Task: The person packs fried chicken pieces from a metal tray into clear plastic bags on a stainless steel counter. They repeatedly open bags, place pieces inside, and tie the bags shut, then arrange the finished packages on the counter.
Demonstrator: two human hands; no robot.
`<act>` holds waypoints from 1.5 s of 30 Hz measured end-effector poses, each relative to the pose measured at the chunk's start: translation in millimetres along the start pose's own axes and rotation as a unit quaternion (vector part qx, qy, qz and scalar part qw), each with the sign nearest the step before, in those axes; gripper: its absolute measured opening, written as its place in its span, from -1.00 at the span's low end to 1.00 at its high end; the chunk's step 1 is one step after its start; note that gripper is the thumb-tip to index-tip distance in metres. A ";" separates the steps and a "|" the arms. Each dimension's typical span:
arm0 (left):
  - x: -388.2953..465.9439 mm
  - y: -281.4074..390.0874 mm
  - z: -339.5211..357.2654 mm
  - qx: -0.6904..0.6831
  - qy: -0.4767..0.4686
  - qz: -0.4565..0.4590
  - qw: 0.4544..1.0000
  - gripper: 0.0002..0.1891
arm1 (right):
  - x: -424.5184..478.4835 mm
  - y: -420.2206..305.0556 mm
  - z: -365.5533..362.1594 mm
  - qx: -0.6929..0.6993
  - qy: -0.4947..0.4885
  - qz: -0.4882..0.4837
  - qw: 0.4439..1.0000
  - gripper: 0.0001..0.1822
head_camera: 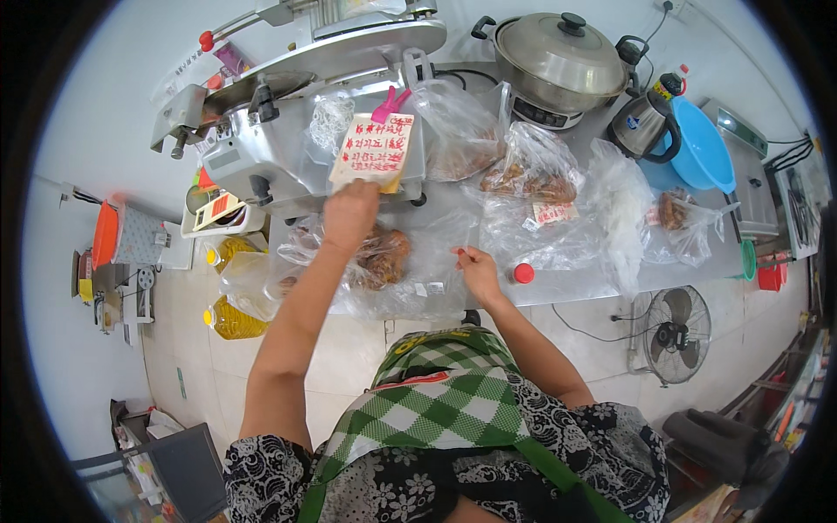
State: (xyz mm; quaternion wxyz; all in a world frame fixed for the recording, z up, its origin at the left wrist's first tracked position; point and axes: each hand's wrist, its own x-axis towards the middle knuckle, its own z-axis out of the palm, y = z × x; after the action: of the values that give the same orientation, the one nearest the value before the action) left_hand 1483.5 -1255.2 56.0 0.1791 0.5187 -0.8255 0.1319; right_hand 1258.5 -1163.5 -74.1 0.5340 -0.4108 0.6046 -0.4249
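Observation:
My left hand (353, 212), slightly blurred, has its fingers closed at the lower edge of a stack of handwritten paper slips (376, 147). A pink plastic clip (391, 106) sits at the top of the slips, against the metal body of a meat slicer (261, 153). Below that hand, browned cooked meat (382, 258) lies in a clear plastic bag (425, 294) on the steel table (556, 289). My right hand (478, 274) is held over the bag's right edge, fingertips together. A small red spot shows at those fingertips; what it is, I cannot tell. Beside this hand stands a red cap (523, 273).
Bagged meat (536, 176) and crumpled plastic bags (618, 216) occupy the table's right part. Behind them stand a lidded steel pot (562, 55), an electric kettle (644, 127) and a blue basin (703, 147). Oil bottles (237, 318) and a floor fan (677, 335) flank the table.

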 end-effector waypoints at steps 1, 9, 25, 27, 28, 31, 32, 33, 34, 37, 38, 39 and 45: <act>3.4 15.1 0.7 -0.004 -0.011 -0.001 1.000 -0.91 | 3.1 3.0 0.9 0.004 -0.004 -0.002 1.000 -0.76; 35.4 65.5 -12.7 -0.086 0.013 -0.024 0.996 -0.74 | 35.6 15.4 2.4 -0.166 0.089 -0.112 0.976 -0.64; 77.1 24.3 61.8 0.029 -0.087 -0.223 0.970 -0.52 | 46.2 13.7 18.0 -0.008 -0.032 0.000 0.999 -0.70; 79.6 9.3 57.9 0.017 -0.076 -0.205 0.976 -0.52 | 45.5 8.2 18.2 -0.022 -0.019 -0.016 0.999 -0.71; 79.7 6.0 54.2 0.008 -0.070 -0.200 0.977 -0.53 | 47.6 7.1 19.0 -0.015 -0.010 -0.022 1.000 -0.71; 71.7 28.9 40.0 0.060 0.046 -0.137 0.988 -0.52 | 47.4 -3.9 15.9 0.003 0.002 -0.014 1.000 -0.77; 64.9 43.9 38.1 0.017 0.063 -0.095 0.993 -0.51 | 45.5 -9.7 15.3 0.009 0.003 -0.005 1.000 -0.79; 54.1 60.4 34.9 -0.024 0.078 -0.054 0.995 -0.50 | 44.0 -11.9 15.4 -0.009 0.003 -0.012 1.000 -0.77; 36.5 70.2 41.7 -0.077 0.033 0.016 0.996 -0.49 | 43.6 -13.5 15.4 -0.028 0.003 -0.020 0.999 -0.76; -3.1 103.6 44.1 -0.155 -0.079 0.110 0.979 -0.46 | 51.6 -2.0 13.5 -0.015 0.015 -0.067 0.998 -0.73; -10.4 103.4 50.6 -0.138 -0.079 0.067 0.985 -0.45 | 54.9 5.2 13.0 0.000 0.020 -0.086 0.996 -0.73; -22.6 98.0 62.7 -0.117 -0.079 0.019 0.990 -0.45 | 53.0 3.5 15.1 -0.001 0.020 -0.075 0.997 -0.72; -62.9 71.3 72.2 -0.043 -0.144 -0.059 0.987 -0.36 | 38.3 -21.7 18.2 0.032 0.039 -0.065 0.997 -0.73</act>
State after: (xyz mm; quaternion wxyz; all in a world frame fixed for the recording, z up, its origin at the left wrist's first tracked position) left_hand 1432.6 -1203.0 -38.5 0.0879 0.5719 -0.8156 0.0098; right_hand 1274.0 -1207.8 -66.1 0.4944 -0.4150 0.5832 -0.4932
